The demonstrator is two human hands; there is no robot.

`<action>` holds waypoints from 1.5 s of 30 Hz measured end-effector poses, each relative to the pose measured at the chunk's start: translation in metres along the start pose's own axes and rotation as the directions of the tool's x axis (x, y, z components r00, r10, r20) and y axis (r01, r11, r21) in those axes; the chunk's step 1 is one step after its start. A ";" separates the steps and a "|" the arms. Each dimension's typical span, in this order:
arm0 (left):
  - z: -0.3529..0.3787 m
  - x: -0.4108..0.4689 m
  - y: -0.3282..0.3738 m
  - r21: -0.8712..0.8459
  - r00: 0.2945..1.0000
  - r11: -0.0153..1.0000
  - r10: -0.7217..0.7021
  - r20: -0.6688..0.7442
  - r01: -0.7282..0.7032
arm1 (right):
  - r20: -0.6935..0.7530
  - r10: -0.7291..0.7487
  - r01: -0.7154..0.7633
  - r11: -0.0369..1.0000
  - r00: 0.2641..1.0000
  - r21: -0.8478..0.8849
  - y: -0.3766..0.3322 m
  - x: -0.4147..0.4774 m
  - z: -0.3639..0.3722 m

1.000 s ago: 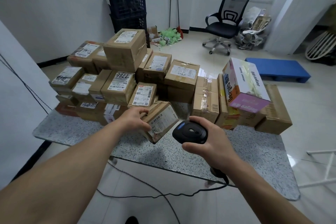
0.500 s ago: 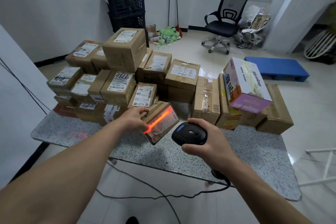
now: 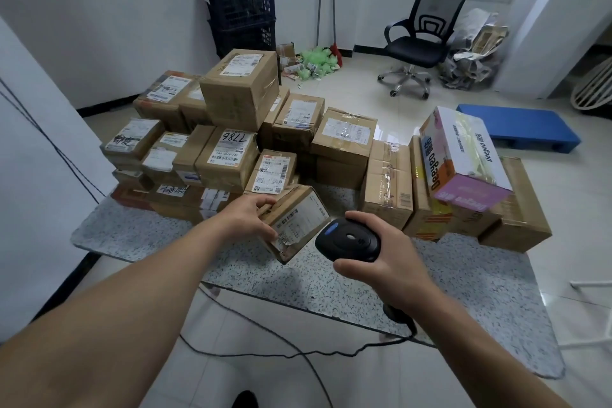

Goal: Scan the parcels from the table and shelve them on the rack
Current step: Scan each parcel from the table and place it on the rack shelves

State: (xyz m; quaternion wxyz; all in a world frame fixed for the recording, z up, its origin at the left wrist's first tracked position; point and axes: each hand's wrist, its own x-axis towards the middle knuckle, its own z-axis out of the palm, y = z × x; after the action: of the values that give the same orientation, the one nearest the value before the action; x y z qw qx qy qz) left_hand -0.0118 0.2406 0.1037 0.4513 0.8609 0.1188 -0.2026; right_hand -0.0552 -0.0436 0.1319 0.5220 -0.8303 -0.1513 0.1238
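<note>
The left hand (image 3: 250, 217) is gripping a small brown cardboard parcel (image 3: 298, 222), white label torn at one corner, tilting above the near side of the speckled grey table (image 3: 463, 291). The right hand (image 3: 387, 262) is clasping a black handheld scanner (image 3: 347, 239) there, the palm hiding its handle.

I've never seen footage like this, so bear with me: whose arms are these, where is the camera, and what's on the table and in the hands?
No robot here: a person wears one camera on the head, looking down at their own arms. The left hand grips a small cardboard parcel, tilted so its label faces the black handheld scanner held in the right hand. Behind, on the speckled table, sit many more cardboard parcels, and a pink-and-white printed box leans on the right-hand ones.
</note>
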 end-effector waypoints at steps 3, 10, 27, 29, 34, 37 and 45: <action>-0.006 -0.012 -0.002 -0.048 1.000 0.999 0.005 -0.011 -0.005 | 0.016 -0.025 0.024 0.999 1.000 0.027 -0.004 0.004 0.007; -0.026 -0.056 -0.022 -0.125 0.989 0.992 -0.006 -0.148 -0.013 | 0.071 -0.099 0.092 0.991 0.993 0.096 -0.030 0.009 0.037; -0.147 -0.231 -0.139 -0.316 0.880 0.944 -0.070 -0.469 -0.093 | 0.207 -0.280 0.261 0.959 0.938 0.114 -0.157 -0.014 0.212; -0.163 -0.262 -0.162 -0.324 0.863 0.941 -0.085 -0.499 -0.095 | 0.235 -0.309 0.287 0.950 0.922 0.124 -0.177 -0.023 0.244; -0.198 -0.332 -0.221 -0.348 0.815 0.935 -0.149 -0.560 -0.068 | 0.290 -0.377 0.343 0.925 0.880 0.161 -0.222 -0.050 0.321; -0.216 -0.372 -0.255 -0.365 0.777 0.930 -0.192 -0.599 -0.051 | 0.334 -0.406 0.363 0.913 0.851 0.185 -0.245 -0.063 0.364; -0.261 -0.453 -0.312 -0.436 0.628 0.894 -0.282 -0.726 -0.103 | 0.440 -0.509 0.435 0.861 0.740 0.264 -0.306 -0.075 0.451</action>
State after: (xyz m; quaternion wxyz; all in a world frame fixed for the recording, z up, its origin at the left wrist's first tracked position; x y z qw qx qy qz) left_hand -0.4726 0.6224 0.2164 0.5265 0.7315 0.3866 0.1955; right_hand -0.3261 0.4272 0.2208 0.5378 -0.6643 -0.4763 0.2064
